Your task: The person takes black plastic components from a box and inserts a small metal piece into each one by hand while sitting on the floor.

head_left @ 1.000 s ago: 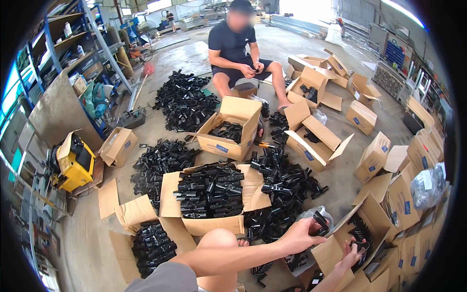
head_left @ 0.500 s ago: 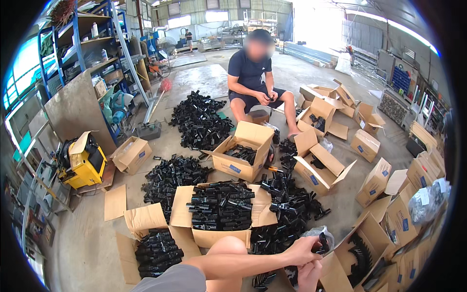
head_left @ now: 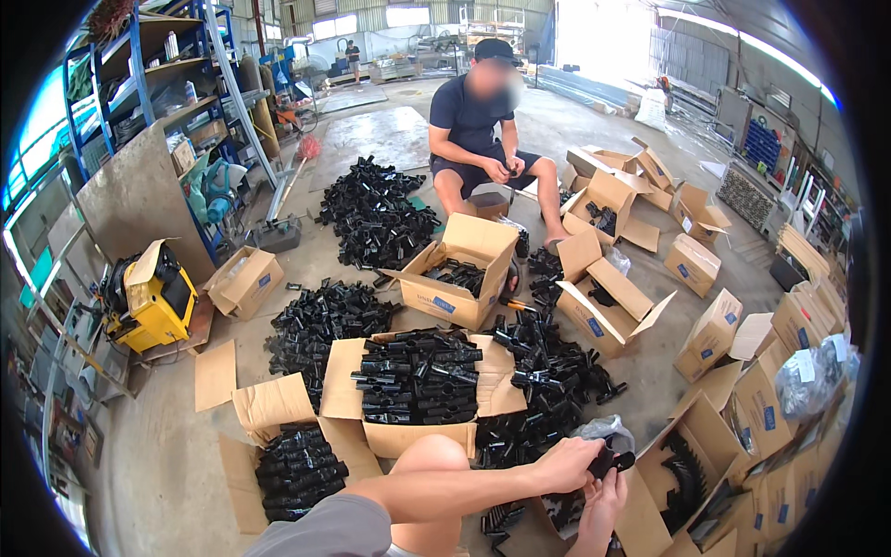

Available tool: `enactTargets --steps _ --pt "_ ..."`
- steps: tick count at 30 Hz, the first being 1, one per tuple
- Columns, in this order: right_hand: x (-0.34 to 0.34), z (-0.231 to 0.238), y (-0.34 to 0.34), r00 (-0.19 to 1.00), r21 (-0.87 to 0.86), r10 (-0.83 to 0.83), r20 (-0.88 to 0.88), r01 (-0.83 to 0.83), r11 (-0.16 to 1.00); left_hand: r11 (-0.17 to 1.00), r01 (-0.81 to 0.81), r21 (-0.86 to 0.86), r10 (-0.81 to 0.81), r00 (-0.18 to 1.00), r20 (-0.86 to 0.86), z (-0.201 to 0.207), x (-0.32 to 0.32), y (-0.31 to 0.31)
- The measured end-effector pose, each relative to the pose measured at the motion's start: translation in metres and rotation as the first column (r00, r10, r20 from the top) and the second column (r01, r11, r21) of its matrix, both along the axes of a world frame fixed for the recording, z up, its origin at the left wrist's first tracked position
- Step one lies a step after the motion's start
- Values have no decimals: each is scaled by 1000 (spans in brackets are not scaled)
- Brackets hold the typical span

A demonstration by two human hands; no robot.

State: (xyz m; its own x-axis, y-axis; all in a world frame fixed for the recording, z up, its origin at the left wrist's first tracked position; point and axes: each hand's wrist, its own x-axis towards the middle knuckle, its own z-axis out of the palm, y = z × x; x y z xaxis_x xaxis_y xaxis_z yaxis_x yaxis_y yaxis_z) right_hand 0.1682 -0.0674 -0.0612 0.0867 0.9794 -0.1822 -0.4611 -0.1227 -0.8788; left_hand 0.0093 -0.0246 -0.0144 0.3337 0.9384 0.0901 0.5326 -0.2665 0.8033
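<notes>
Both my hands are together at the lower right, closed on a black tubular fitting. My left hand reaches across from the left and grips the fitting from above. My right hand comes up from the lower edge, its fingers around the fitting's underside. Just beneath them sits a small open box with more black pieces. A clear plastic bag lies directly behind the hands. To the left, a loose pile of black fittings spreads over the floor. An open carton beyond my knee is packed with rows of similar fittings.
A seated co-worker handles a small dark piece behind another open carton. Several cartons line the right side, one holding curved black parts. A second packed carton stands at the lower left. A yellow machine stands farther left.
The fitting has turned and shows more between my hands. My right hand has risen and now wraps it more fully. The view has shifted slightly.
</notes>
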Motion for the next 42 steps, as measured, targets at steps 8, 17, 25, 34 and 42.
enactTargets --steps 8,17,25,34,42 --pt "1 10 -5 975 -93 17 221 3 996 998 57 -21 -53 990 132 0 5 -3" --pt "5 30 -8 985 -114 163 -62 -170 979 983 22 -183 -29 999 -36 12 -7 10" --pt "40 29 -2 989 -77 137 55 -133 988 954 78 -288 -47 992 114 35 -20 13" --pt "36 29 -4 992 -95 68 109 -58 994 929 171 -327 -120 978 172 12 -6 11" --pt "27 24 -3 979 12 34 202 -37 999 920 182 -348 -137 979 149 13 -5 10"
